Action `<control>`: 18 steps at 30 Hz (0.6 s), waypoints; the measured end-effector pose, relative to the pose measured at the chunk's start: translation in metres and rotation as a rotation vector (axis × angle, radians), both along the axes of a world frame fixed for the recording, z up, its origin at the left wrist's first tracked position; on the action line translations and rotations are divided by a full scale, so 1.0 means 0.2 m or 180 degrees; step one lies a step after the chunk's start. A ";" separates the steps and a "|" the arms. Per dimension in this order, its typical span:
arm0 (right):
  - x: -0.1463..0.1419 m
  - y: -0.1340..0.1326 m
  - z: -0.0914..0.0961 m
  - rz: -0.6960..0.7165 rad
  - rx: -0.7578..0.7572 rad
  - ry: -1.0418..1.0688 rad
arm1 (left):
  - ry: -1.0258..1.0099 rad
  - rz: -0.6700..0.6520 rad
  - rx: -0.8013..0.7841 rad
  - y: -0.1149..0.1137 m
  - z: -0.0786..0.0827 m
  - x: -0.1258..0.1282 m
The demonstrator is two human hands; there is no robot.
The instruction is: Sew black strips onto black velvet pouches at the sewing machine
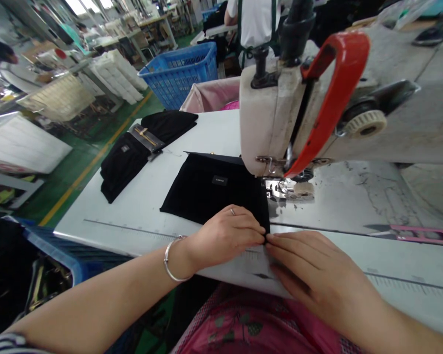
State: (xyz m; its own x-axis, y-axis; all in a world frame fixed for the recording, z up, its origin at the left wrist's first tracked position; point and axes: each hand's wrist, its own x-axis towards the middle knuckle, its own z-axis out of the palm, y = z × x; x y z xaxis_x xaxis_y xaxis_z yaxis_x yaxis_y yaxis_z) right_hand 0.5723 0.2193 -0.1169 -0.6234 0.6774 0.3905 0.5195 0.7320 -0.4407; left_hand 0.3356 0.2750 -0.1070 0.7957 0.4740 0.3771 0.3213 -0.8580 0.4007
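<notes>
black fabric panel flat on table, near corner just short of presser foot | left hand pinching that corner, right hand flat, fingertips touching it | best: keep edge straight, fingers clear of foot

A blue plastic mesh basket stands on the green floor beyond the white desk. Folded black cloths lie far left on it, pink-handled metal snips right.

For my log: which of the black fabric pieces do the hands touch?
The flat black piece with the small label, by the sewing machine: left hand and right hand press its near corner. The other black pile lies apart, far left.
</notes>
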 end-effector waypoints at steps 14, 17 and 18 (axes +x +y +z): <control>0.00 0.24 0.01 -0.0015 0.0296 -0.0484 | 0.0048 -0.0010 0.0210 0.27 -0.03 0.00; -0.01 0.28 0.00 -0.0076 0.0397 -0.0632 | 0.0054 0.0080 0.0164 0.33 -0.04 0.00; -0.01 0.30 0.00 -0.0107 0.0431 -0.0671 | 0.0053 0.0132 0.0139 0.34 -0.04 0.00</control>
